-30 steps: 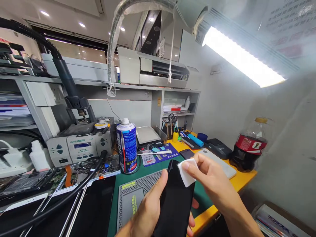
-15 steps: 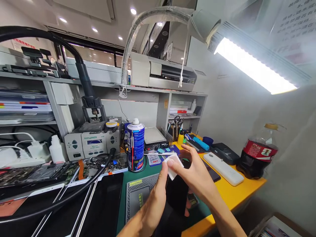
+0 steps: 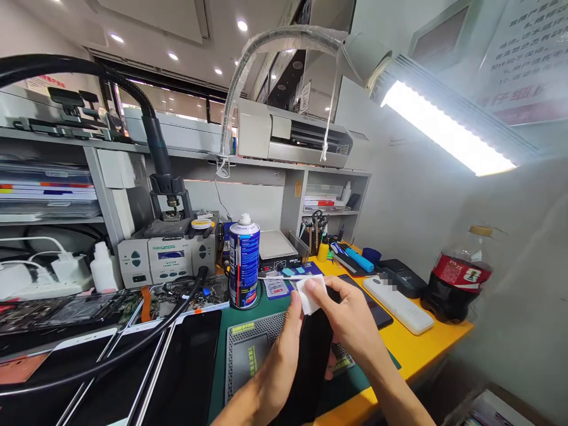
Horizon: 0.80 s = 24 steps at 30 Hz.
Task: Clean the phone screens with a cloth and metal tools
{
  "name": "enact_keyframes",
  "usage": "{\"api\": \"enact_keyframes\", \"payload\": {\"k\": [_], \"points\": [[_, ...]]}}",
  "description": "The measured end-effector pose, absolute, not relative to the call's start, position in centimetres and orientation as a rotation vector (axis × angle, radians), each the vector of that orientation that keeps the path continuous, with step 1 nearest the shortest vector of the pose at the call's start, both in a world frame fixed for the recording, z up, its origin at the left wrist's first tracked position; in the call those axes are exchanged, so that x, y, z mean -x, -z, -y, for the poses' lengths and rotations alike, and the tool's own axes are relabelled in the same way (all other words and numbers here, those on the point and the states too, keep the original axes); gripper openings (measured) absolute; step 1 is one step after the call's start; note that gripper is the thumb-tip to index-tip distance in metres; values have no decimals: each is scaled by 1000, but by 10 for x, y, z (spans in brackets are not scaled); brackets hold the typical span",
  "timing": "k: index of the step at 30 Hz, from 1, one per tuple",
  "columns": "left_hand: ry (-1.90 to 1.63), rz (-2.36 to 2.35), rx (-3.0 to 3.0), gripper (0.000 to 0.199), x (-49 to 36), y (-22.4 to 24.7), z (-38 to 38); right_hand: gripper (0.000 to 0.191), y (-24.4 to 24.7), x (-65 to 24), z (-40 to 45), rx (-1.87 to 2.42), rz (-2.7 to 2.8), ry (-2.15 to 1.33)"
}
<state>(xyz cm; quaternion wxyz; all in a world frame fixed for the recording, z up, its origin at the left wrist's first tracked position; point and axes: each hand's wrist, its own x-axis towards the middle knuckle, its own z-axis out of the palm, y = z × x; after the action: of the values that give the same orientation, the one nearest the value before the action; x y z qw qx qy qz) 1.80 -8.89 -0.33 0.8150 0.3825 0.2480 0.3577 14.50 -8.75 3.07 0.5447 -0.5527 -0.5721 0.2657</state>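
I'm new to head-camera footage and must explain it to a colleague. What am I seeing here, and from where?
There is no robot: these are a person's two bare hands, viewed forward and downward by a camera worn on the head. The left hand holds a flat black device; the right hand pinches a white wipe at its far end. Around them on the bench are a green mat, a blue spray can and a bottle of dark drink. Dark screens lie to the left.
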Motion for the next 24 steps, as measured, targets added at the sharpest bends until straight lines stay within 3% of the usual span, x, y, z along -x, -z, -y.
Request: {"api": "enact_keyframes", "payload": {"k": [4,12,16,24], "points": [[-691,-583,-810,73,-16,-6,84,45,-31,-145,79,1319,1334,-765],[-630,-441,-665,39,-15,-3,76,48,-36,-146,67,1305,1305,-743],[-680,-454,-639,32,-14,3,72,46,-29,-144,62,1322,1304,-616],[-735,-441,-581,27,-15,6,70,83,-2,-130,90,1395,1306,-634]]}}
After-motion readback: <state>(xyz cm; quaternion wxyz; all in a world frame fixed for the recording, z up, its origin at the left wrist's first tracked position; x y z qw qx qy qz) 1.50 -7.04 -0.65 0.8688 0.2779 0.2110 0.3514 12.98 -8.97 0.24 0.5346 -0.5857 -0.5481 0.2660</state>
